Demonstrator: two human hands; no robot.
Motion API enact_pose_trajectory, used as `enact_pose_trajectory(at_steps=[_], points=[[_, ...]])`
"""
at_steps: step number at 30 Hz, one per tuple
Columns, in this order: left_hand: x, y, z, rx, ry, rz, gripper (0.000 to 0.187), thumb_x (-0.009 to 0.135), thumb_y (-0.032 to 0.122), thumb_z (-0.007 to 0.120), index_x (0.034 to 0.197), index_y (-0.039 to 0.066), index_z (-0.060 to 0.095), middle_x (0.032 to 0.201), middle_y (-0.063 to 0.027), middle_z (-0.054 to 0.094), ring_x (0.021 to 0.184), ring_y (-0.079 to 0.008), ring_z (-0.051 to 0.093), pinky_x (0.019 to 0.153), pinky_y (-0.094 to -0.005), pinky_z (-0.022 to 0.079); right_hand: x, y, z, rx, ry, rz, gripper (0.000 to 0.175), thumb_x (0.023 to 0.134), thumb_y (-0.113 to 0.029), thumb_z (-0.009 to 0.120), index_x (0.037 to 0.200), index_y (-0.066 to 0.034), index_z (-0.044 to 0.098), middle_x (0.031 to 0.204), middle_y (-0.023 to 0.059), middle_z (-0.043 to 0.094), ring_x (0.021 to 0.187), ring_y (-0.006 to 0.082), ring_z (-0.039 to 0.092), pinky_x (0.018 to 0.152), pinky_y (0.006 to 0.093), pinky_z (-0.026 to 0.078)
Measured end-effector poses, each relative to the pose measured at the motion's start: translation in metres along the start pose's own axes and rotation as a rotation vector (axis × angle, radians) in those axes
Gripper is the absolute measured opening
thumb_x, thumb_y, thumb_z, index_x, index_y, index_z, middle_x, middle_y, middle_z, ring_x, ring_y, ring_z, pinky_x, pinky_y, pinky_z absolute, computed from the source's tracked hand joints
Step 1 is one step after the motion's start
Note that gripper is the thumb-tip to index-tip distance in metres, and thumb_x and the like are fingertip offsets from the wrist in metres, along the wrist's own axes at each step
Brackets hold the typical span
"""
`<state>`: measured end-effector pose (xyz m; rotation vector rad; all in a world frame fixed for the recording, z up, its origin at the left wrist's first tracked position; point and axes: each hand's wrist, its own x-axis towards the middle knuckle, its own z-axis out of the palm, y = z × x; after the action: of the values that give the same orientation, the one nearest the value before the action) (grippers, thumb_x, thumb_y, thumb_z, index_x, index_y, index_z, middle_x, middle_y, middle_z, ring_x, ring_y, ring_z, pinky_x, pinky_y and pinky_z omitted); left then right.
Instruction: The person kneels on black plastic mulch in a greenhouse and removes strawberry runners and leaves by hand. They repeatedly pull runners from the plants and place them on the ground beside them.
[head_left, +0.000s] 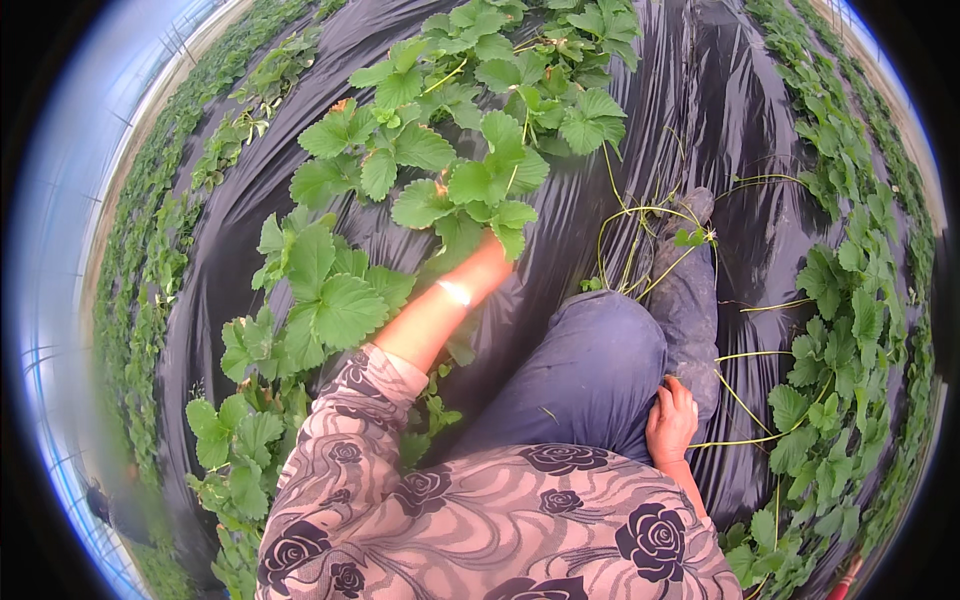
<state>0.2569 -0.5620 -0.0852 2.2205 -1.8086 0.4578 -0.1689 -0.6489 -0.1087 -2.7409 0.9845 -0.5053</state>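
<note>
My left hand (495, 253) reaches into a leafy strawberry plant (480, 184) on the raised bed. Leaves cover its fingers, so what they touch is hidden. A shiny band (455, 292) circles that wrist. Against my blue trouser leg (592, 367) rests my right hand (671, 421), fingers curled and palm turned out of sight. Loose green runners (626, 214) lie across my lower leg and dirty boot (694, 206). Another strawberry plant (330, 304) grows beside my left forearm.
Black plastic mulch (517, 315) covers the bed and furrow, wrinkled in places. To the right, a row of strawberry plants (832, 405) sends long runners (750, 439) toward my leg. More rows (161, 247) stand at the left, near pale translucent sheeting (67, 225).
</note>
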Motion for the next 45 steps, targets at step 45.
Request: enact_pose_trajectory(at_steps=[45], points=[[0.004, -0.022, 0.042, -0.601, -0.041, -0.526, 0.017, 0.074, -0.009, 0.057, 0.09, -0.004, 0.061, 0.102, -0.0268, 0.061, 0.102, -0.0474, 0.058, 0.09, -0.0513, 0.046, -0.009, 0.003, 0.0, 0.045, 0.032, -0.017, 0.03, 0.076, -0.001, 0.066, 0.105, -0.0063, 0.069, 0.121, 0.0103, 0.065, 0.11, 0.0305, 0.061, 0.09, 0.0421, 0.047]])
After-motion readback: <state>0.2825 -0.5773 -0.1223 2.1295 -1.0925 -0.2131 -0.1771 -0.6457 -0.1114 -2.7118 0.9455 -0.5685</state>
